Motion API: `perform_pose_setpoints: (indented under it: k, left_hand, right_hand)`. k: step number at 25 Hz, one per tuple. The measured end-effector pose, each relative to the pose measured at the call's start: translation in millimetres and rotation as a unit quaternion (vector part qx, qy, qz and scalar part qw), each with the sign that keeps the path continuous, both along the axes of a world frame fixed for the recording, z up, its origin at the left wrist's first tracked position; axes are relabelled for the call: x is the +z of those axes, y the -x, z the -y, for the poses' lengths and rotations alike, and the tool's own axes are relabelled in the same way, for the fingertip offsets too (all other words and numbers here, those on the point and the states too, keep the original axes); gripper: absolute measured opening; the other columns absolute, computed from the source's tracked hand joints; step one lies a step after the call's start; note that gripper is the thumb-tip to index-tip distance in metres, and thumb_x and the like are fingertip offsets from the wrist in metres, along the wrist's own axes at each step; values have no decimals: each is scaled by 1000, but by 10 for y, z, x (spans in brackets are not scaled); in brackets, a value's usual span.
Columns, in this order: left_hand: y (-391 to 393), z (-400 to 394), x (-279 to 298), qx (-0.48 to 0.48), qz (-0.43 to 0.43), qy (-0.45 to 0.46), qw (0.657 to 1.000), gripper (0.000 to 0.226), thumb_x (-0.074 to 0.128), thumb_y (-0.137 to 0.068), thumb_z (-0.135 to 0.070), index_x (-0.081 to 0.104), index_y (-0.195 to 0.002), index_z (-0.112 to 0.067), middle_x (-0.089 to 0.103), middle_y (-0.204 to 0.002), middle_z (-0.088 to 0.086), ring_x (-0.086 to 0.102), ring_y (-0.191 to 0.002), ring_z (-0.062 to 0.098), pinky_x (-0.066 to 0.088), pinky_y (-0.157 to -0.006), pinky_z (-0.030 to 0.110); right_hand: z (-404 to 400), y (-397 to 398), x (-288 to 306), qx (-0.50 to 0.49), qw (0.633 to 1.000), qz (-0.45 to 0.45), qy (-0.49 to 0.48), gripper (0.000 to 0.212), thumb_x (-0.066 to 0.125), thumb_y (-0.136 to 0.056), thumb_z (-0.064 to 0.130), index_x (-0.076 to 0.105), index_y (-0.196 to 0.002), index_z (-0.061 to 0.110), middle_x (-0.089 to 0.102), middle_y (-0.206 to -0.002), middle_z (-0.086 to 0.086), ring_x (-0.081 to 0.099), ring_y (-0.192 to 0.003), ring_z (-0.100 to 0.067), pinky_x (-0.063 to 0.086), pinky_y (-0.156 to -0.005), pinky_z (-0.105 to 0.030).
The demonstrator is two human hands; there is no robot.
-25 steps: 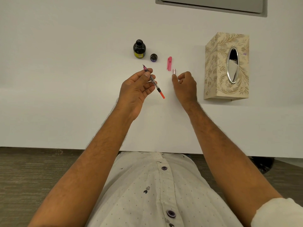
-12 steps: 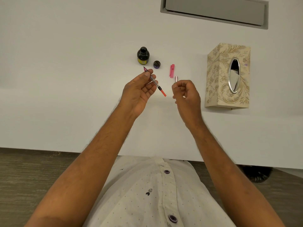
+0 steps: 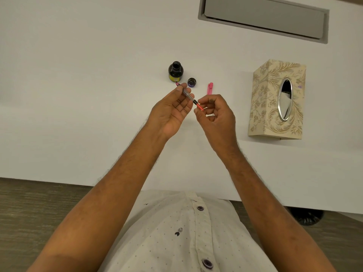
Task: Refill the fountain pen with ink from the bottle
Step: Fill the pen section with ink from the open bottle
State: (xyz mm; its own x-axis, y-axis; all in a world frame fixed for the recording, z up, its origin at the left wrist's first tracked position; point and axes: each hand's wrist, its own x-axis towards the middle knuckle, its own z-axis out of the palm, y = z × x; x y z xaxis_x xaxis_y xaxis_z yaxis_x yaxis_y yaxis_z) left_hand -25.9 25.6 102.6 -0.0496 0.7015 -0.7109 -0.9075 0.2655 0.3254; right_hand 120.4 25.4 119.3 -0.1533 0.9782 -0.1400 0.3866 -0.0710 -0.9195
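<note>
above table (image 3: 78, 95), both hands pinching pen (image 3: 188, 96)

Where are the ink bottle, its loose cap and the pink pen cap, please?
ink bottle (image 3: 175, 72): head view, on its dark glass body.
bottle cap (image 3: 191, 82): head view, on its open inside.
pink pen cap (image 3: 210, 88): head view, mid-length.

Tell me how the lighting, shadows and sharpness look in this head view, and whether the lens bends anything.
Head view: light is soft and even on the white table, with only faint shadows beside the tissue box and ink bottle; no glare hides anything; the pen and both hands are fairly sharp, though the bottle label is too small to read; wide-angle distortion bows the table's near edge.
</note>
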Motion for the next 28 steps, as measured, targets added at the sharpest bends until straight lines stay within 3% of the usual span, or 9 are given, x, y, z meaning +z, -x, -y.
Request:
perform_pose_setpoints:
  k: [5, 8, 12, 15, 19, 23, 28]
  left_hand:
    - [1, -53, -8, -39, -41, 3, 998, 22, 61, -100, -21, 71, -112, -5, 76, -92, 5, 73, -87, 18, 60, -82, 29]
    - [44, -66, -1, -96, -156, -1, 983, 22, 63, -99, -27, 75, -101, -9, 76, -86, 3, 72, -83, 17, 58, -81, 30]
    - [198, -174, 26, -126, -386, -27, 914, 15, 66, -96, -24, 77, -95, -13, 74, -82, 4, 67, -74, 14, 56, -73, 27]
    - [323, -339, 37, -99, -509, -47, 854, 7, 69, -93, -18, 75, -96, -19, 76, -88, -2, 66, -72, 8, 53, -70, 23]
    - [368, -549, -38, -123, -651, -61, 747, 19, 73, -90, -23, 70, -108, -27, 67, -100, -17, 61, -84, -2, 47, -74, 11]
    - [381, -668, -144, -145, -716, -84, 677, 29, 73, -91, -27, 67, -118, -27, 61, -115, -12, 58, -103, 7, 47, -82, 18]
    - [431, -760, -206, -180, -738, -100, 643, 25, 71, -92, -28, 69, -116, -22, 67, -116, -3, 57, -107, 15, 50, -85, 28]
  right_hand:
    - [-115, 67, 54, -24, 999, 5, -41, 10, 71, -94, 15, 69, -104, 14, 70, -95, 8, 62, -81, -2, 48, -69, -14]
    - [-253, 98, 113, -43, 996, -2, -76, 7, 69, -96, 15, 70, -103, 16, 72, -100, 4, 66, -86, -7, 52, -70, -21]
    - [-554, 158, 195, -56, 994, -17, -90, 9, 67, -97, 17, 70, -105, 14, 73, -101, 4, 70, -89, -14, 58, -72, -38]
    - [-762, 245, 238, -53, 993, 6, -102, 11, 66, -97, 19, 70, -106, 14, 73, -103, 7, 69, -90, -10, 58, -68, -32]
    - [-950, 364, 227, -27, 991, 44, -122, 14, 64, -100, 22, 70, -111, 16, 72, -106, 10, 66, -90, -2, 54, -64, -20]
    - [-1055, 428, 165, 4, 986, 95, -137, 18, 62, -101, 27, 69, -114, 18, 71, -113, 8, 66, -92, -4, 48, -70, -11]
    - [-1127, 482, 105, 34, 978, 139, -155, 20, 61, -101, 30, 68, -116, 18, 71, -116, 3, 67, -94, -10, 60, -77, -28]
